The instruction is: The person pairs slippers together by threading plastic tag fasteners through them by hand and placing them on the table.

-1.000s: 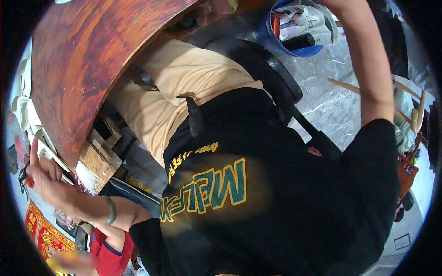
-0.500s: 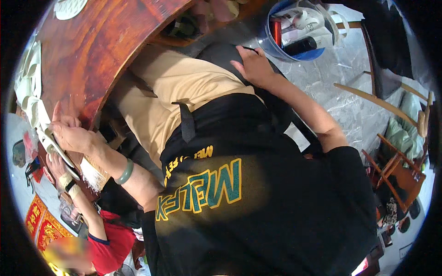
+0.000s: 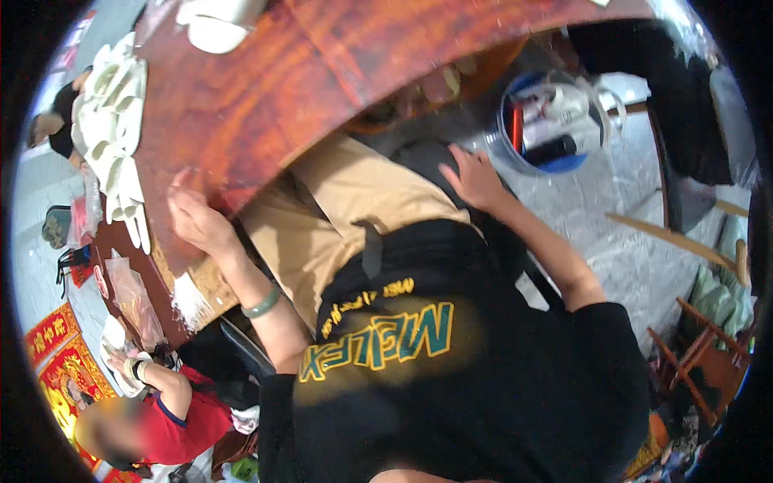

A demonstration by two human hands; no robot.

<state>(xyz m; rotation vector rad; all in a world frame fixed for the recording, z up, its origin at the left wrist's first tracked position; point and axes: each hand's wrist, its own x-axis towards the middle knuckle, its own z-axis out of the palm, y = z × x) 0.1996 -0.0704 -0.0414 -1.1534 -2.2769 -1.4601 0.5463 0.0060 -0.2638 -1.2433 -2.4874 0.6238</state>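
Note:
My left hand [image 3: 200,216], with a green bangle [image 3: 262,303] on its wrist, hovers at the edge of the round reddish-brown wooden table [image 3: 314,72]. Its fingers are slightly blurred, loosely bent and apart, with nothing visible in them. A row of overlapping white slippers [image 3: 121,121] lies just beyond it along the table's left side. More white slippers [image 3: 217,30] sit on the tabletop at the upper left. My right hand [image 3: 477,179] rests with fingers spread by a dark surface beside my thigh, holding nothing.
A blue bucket [image 3: 506,133] with a red item and a black cylinder stands right of my knees. At the lower left, a person in red [image 3: 189,427] holds a white slipper. White bristles [image 3: 189,302] stick out near my left forearm. A wooden stool [image 3: 700,354] is at the right.
The view has shifted, showing more tabletop and slippers. My left hand appears farther from the slipper row. The other person's hand has left the row and now holds a white slipper.

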